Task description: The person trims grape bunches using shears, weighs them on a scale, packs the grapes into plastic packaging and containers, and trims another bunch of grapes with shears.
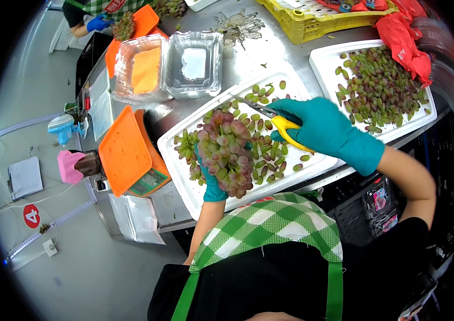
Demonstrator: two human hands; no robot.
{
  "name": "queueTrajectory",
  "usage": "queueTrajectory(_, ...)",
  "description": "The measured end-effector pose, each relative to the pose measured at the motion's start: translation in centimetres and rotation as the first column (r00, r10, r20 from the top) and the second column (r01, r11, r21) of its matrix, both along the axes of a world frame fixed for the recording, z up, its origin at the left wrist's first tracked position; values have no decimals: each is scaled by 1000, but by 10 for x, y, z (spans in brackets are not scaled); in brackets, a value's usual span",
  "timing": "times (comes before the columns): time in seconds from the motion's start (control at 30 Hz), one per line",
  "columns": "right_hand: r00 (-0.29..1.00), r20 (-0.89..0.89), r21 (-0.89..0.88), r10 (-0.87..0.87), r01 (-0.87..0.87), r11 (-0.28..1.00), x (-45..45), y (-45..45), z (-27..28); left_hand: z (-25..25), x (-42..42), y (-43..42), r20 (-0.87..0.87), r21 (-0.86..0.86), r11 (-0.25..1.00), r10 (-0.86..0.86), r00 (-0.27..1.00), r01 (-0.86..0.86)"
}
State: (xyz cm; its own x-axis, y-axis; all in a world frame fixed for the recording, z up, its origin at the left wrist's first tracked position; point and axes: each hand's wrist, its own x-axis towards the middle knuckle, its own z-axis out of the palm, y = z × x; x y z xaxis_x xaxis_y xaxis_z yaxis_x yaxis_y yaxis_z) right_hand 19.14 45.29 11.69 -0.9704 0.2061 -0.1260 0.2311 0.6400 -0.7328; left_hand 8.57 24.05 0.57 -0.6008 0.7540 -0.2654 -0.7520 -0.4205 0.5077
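Note:
My left hand [212, 182], in a teal glove, is closed under a large bunch of reddish-green grapes [226, 147], which hides most of its fingers. The bunch hangs over a white foam tray [184, 195] scattered with loose green and purple grapes [269, 155]. My right hand [334, 131], also gloved in teal, is wrapped round yellow-handled scissors [286, 128]. Their blades point left, toward the top right of the bunch, with their tips above the tray.
An orange scale [125, 152] stands left of the tray, clear plastic boxes [195, 64] behind it. At the right lies another white tray [326, 64] of loose grapes, below a yellow crate [304, 29]. A co-worker's blue-gloved hand [98, 23] shows at the upper left.

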Motion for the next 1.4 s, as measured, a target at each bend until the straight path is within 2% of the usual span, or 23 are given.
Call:
queueTrajectory(0.07, 985, -89, -369, -150, 107, 923, 2, -12, -49, -7, -3, 0, 300, 330, 944, -102, 948, -3)
queueTrajectory(0.1, 975, -66, -502, -213, 152, 851, 1, -20, -61, -12, -5, -1, 422, 478, 877, -185, 887, -44)
queueTrajectory(0.17, 945, 5, -727, -328, 229, 648, -2, -37, -75, -14, -8, 3, 294, 449, 893, -131, 947, -16)
queueTrajectory(0.2, 941, 51, -731, -333, 263, 630, -3, -43, -78, -15, -6, 9, 18, 254, 967, -17, 1000, 12)
queueTrajectory(0.23, 931, 16, -741, -364, 255, 621, -4, -50, -80, -15, -3, 15, -273, 45, 999, 34, 961, -23)
queueTrajectory(0.27, 918, -19, -750, -396, 249, 613, -5, -56, -81, -15, -4, 19, -544, -147, 982, 16, 839, -114)
queueTrajectory(0.3, 899, -35, -815, -436, 227, 533, -6, -62, -82, -19, -13, 17, 157, 385, 922, -18, 987, -44)
queueTrajectory(0.37, 853, -47, -917, -519, 169, 361, -5, -72, -82, -6, -9, 20, -141, 33, 999, 29, 990, -24)
queueTrajectory(0.4, 854, -26, -934, -519, 164, 317, -5, -74, -81, 5, -6, 24, -287, -145, 988, 8, 958, -52)
queueTrajectory(0.47, 855, 17, -960, -519, 158, 229, -4, -78, -78, 15, -4, 23, -116, -48, 999, -20, 993, 14)
queueTrajectory(0.53, 855, 38, -957, -518, 181, 228, -1, -79, -77, 10, -3, 19, -120, -125, 992, -35, 992, 20)
queueTrajectory(0.63, 847, 78, -966, -526, 195, 170, -1, -81, -79, 16, 1, 17, -76, -111, 994, -24, 997, 15)
queueTrajectory(0.7, 856, -48, -836, -515, 248, 490, 6, -82, -77, 23, 3, 18, -118, -146, 989, -17, 993, -1)
queueTrajectory(0.77, 872, -192, -592, -450, 263, 762, 12, -78, -68, 28, 3, 19, -211, -224, 974, -5, 977, -44)
queueTrajectory(0.87, 965, -200, -191, -169, 131, 973, 31, -57, -43, 30, 2, 15, -240, -284, 947, 80, 967, -149)
queueTrajectory(0.9, 959, -241, -96, -150, 130, 987, 36, -56, -39, 27, 0, 13, -257, -306, 930, 126, 958, -204)
queueTrajectory(1.0, 996, -59, 152, -68, 77, 985, 52, -59, -39, 24, -2, 12, -304, -362, 873, 220, 927, -326)
queueTrajectory(1.07, 998, -39, 161, -55, 61, 985, 58, -62, -44, 33, 3, 13, -333, -392, 846, 235, 913, -361)
queueTrajectory(1.13, 999, 20, 171, -32, 29, 985, 60, -64, -44, 30, 1, 11, -308, -351, 872, 236, 922, -340)
queueTrajectory(1.27, 1000, 16, 200, -6, 3, 980, 60, -63, -44, 31, 3, 11, -311, -329, 883, 234, 921, -335)
queueTrajectory(1.4, 999, 28, 224, -21, 15, 975, 54, -66, -38, 36, 9, 13, -369, -385, 850, 216, 904, -360)
